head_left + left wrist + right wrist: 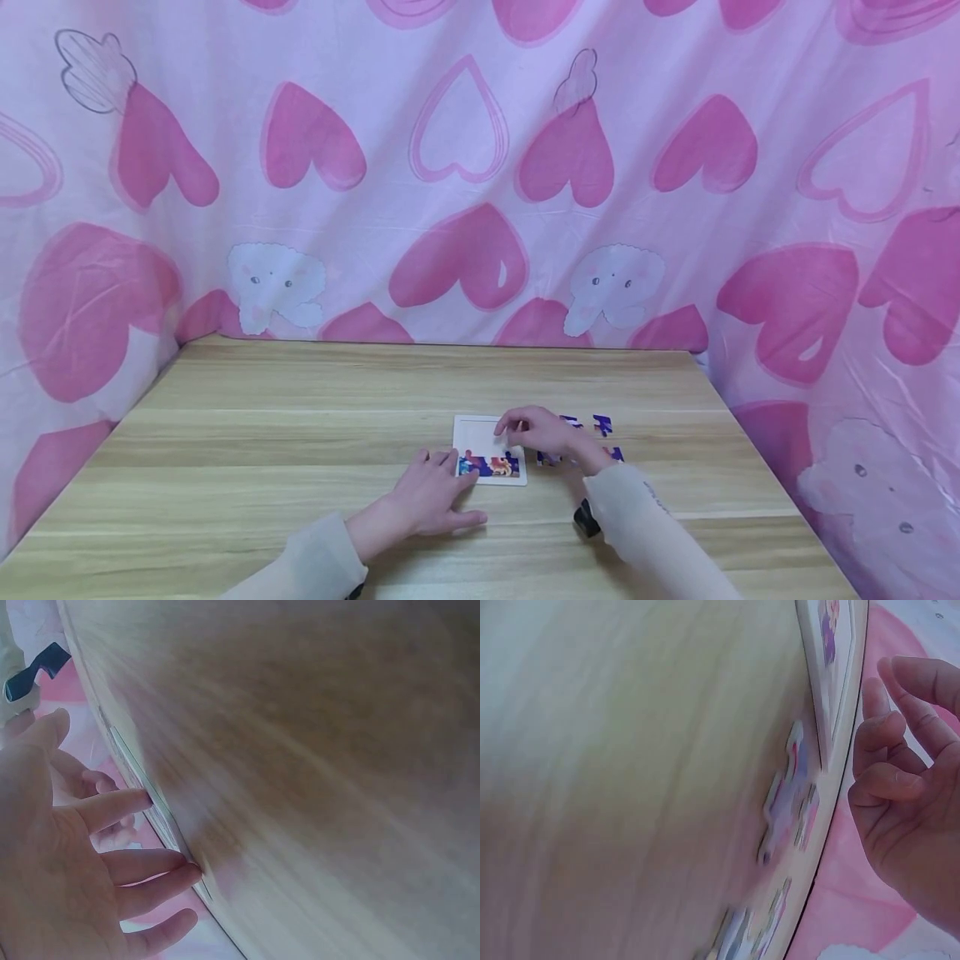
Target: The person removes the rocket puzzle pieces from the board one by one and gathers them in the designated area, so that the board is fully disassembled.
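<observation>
A white puzzle tray [472,433] lies on the table with joined colourful pieces [491,465] along its near side. My left hand [431,492] rests at the tray's left edge with its fingers spread; in the left wrist view the fingertips of that hand [97,847] touch the thin tray edge [161,806]. Above the tray's right part is my right hand [540,429], its fingers bent. The right wrist view shows the right hand [922,757] with some fingers curled; whether thumb and index pinch a piece cannot be told.
Several loose puzzle pieces [602,425] lie right of the tray, some partly hidden by the right hand and forearm. In the right wrist view loose pieces [784,799] lie beside the tray's edge [815,682]. A pink curtain with hearts [457,258] hangs behind the wooden table [300,417].
</observation>
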Motion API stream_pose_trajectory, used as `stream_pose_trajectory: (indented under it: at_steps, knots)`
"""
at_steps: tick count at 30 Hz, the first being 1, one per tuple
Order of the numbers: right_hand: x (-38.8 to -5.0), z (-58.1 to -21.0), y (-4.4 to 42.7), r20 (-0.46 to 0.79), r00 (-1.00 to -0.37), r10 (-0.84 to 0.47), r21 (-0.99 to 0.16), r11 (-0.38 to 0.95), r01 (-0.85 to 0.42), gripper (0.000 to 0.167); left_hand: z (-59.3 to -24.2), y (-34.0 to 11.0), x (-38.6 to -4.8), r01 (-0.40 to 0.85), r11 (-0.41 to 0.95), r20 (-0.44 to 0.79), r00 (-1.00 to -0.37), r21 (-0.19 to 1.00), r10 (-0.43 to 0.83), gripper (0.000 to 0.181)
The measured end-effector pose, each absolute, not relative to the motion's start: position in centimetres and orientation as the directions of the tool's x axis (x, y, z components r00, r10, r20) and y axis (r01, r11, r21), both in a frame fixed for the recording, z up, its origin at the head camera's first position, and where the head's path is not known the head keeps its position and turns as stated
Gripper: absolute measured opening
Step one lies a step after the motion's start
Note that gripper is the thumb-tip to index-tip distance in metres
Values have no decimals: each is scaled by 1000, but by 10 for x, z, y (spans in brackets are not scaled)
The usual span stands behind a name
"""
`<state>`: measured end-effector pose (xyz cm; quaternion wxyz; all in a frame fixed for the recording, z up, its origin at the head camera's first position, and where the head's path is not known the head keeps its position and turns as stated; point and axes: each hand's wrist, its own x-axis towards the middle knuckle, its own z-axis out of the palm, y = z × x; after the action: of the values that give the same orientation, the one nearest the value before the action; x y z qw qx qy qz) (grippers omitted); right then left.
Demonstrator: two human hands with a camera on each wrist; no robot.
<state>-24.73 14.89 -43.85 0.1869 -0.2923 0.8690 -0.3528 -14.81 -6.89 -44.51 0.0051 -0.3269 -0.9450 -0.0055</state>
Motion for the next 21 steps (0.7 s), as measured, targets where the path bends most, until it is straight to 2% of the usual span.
stream_pose_trajectory:
  at_steps: [11, 21]
  knots:
    - [-254, -447, 124, -199, -722, -663, -733, 590, -339, 17, -446, -69, -149, 630, 777, 34, -776, 1, 629, 67]
    - [-253, -444, 109, -232, -714, -661, -720, 610, -331, 18, -447, -70, -149, 635, 773, 48, -772, -7, 634, 67]
